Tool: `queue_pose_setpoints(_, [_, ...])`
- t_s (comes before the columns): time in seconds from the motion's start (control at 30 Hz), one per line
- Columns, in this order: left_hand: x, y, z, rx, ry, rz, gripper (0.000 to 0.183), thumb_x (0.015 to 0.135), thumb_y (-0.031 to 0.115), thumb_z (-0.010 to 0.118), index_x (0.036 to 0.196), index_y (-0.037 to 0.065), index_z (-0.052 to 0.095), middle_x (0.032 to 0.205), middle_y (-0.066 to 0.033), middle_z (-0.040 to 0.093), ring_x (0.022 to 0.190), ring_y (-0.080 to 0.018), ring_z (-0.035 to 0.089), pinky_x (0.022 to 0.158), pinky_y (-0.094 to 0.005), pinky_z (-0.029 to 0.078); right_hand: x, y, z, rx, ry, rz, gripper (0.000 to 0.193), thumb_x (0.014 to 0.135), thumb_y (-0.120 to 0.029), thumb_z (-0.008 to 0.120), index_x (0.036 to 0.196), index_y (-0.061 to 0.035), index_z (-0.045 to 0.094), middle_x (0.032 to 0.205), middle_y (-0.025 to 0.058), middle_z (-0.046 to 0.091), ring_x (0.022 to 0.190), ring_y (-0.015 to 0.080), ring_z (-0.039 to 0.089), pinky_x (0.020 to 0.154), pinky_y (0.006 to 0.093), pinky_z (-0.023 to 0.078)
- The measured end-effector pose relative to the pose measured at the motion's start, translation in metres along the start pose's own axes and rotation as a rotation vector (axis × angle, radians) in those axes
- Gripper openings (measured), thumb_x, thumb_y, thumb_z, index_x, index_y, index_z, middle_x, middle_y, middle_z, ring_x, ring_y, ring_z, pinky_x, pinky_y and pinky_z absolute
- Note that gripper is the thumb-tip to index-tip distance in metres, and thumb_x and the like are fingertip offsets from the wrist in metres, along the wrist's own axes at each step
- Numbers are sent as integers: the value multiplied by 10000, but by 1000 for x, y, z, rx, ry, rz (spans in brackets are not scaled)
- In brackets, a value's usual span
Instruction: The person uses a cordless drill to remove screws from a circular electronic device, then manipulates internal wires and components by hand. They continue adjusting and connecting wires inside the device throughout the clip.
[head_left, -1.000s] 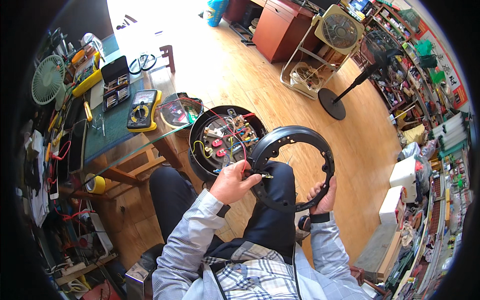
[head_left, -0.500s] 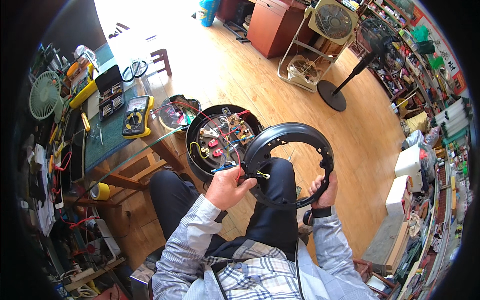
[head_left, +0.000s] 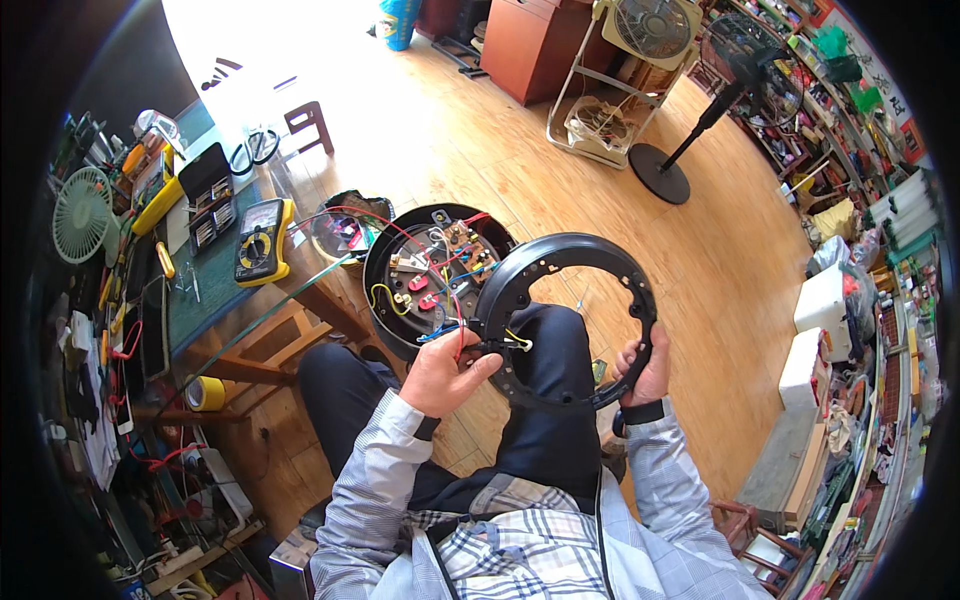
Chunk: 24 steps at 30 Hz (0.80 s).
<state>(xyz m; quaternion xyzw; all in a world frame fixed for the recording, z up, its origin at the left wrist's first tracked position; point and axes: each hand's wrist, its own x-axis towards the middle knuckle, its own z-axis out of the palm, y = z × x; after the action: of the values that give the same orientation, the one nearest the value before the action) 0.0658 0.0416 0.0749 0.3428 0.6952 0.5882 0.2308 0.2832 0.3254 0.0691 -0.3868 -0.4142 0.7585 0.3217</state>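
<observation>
Both hands hold a black plastic ring [head_left: 560, 249] tilted above my right knee. My right hand [head_left: 652, 368] is closed around its right rim. At the left edge my left hand [head_left: 440, 376] grips the ring, thumb on top and other fingers partly hidden, beside a red wire and a short yellow-green wire [head_left: 517, 338]. Left of the ring lies an opened round black appliance base [head_left: 374, 318], partly covered by it. Inside the base are a circuit board [head_left: 460, 240], red connectors [head_left: 418, 284] and loose coloured wires.
A table [head_left: 205, 310] at left bears a yellow multimeter [head_left: 263, 243], a bit case [head_left: 212, 205] and a small green fan [head_left: 82, 215]. Behind the base is a basket [head_left: 335, 235]. A black stand fan [head_left: 660, 172] stands far right; crowded shelves line the right side.
The view has shifted slightly, so everything sits a little further left. My hands keep their hold on the ring; the left thumb has moved slightly back from the yellow-green wire.
</observation>
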Motion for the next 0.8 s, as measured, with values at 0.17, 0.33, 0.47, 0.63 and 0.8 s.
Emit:
queue_pose_setpoints(0.17, [-2, -4, 1, 40, -42, -51, 417, 937, 320, 934, 997, -15, 692, 816, -56, 674, 742, -133, 628, 692, -331, 543, -8, 15, -17, -117, 49, 64, 552, 1077, -637, 692, 999, -91, 666, 735, 41, 623, 556, 136, 562, 503, 301, 475])
queue_pose_setpoints(0.33, [-1, -6, 3, 84, -46, -76, 437, 923, 317, 945, 1003, -25, 686, 824, -64, 683, 750, -142, 657, 691, -336, 562, -13, 15, -3, -887, 300, -659, 412, 1099, -322, 775, 1276, 41, 692, 1102, 106, 721, 972, 188, 693, 837, 334, 563])
queue_pose_setpoints(0.47, [-1, -7, 4, 75, -67, -33, 457, 876, 297, 979, 1025, -22, 687, 860, -66, 692, 763, -148, 665, 696, -331, 565, -43, -11, 36, -980, -219, -1046, 342, 991, -160, 840, 1264, 10, 725, 1154, 151, 695, 857, 231, 692, 774, 346, 570])
queue_pose_setpoints(0.63, [-1, -6, 8, 49, -84, -60, 498, 824, 287, 1014, 1047, -13, 685, 889, -67, 698, 770, -148, 667, 700, -329, 570, -40, 1, 93, -982, -841, -577, 403, 1042, -253, 801, 1293, 53, 723, 1162, 208, 717, 941, 319, 754, 847, 428, 609])
queue_pose_setpoints(0.8, [-5, -4, 9, 113, -86, -21, 515, 820, 280, 1019, 1074, -4, 674, 895, -52, 692, 759, -133, 646, 693, -319, 568, -19, 20, 106, -1003, -1013, -609, 304, 1036, -269, 809, 1124, 17, 760, 1123, 203, 693, 1026, 409, 725, 880, 473, 588])
